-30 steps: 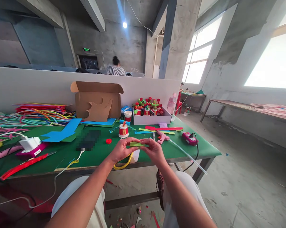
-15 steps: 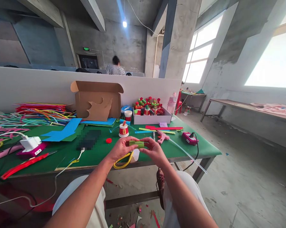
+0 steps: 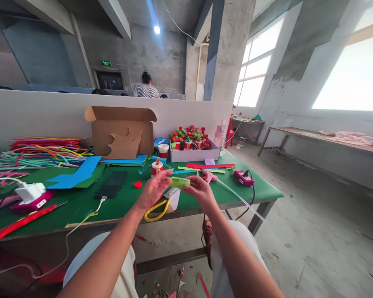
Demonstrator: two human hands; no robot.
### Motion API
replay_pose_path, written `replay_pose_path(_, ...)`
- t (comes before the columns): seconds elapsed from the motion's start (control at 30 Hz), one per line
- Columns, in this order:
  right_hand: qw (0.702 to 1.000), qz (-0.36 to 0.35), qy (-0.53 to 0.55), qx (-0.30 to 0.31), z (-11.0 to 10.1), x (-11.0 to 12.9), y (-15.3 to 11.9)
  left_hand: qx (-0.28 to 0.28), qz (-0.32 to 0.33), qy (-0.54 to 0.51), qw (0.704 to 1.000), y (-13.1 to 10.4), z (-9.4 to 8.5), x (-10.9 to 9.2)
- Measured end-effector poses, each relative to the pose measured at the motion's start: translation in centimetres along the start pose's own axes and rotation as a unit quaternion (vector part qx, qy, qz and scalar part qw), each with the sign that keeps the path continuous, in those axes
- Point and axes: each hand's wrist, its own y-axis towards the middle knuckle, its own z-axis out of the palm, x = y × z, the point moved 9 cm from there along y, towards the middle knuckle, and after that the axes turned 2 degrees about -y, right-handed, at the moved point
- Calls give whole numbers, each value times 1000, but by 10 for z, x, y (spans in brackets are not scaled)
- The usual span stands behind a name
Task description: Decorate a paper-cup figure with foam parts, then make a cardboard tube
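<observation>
Between my two hands, just above the table's front edge, is a small light green paper piece point(image 3: 180, 182) that looks folded or rolled. My left hand point(image 3: 154, 189) has its fingertips at the left end of it. The thumb and fingers of my right hand point(image 3: 202, 190) pinch the right end. Below the paper lie yellow-handled scissors point(image 3: 158, 210), their blades partly hidden by my left hand, with a whitish piece point(image 3: 174, 201) beside them. Behind my left hand stands a red and white paper cup figure point(image 3: 157, 167) with blue coiled arms.
A pink glue gun point(image 3: 209, 176) with a long clear glue stick lies to the right, near a purple socket block point(image 3: 244, 178). A box of finished figures point(image 3: 194, 155) and a cardboard box point(image 3: 123, 136) stand behind. A red utility knife point(image 3: 27, 222) lies at left.
The light green paper piece has tilted and shows a broader face. My left hand has shifted up and left with its fingers more spread. The whole view has swung slightly to the right.
</observation>
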Motion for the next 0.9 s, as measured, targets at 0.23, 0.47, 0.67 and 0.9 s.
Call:
replay_pose_path(0.23,949,-180,127,-225,-125,64,10,-49,41,226,972,17,7,16)
replay_pose_path(0.47,935,-219,136,-243,-141,72,-4,155,13,476,865,63,170,36)
replay_pose_path(0.67,902,-308,144,-265,-152,121,-37,115,-107,539,828,86,208,65)
replay_pose_path(0.9,790,-463,108,-386,-182,204,-135,72,-176,499,845,99,193,70)
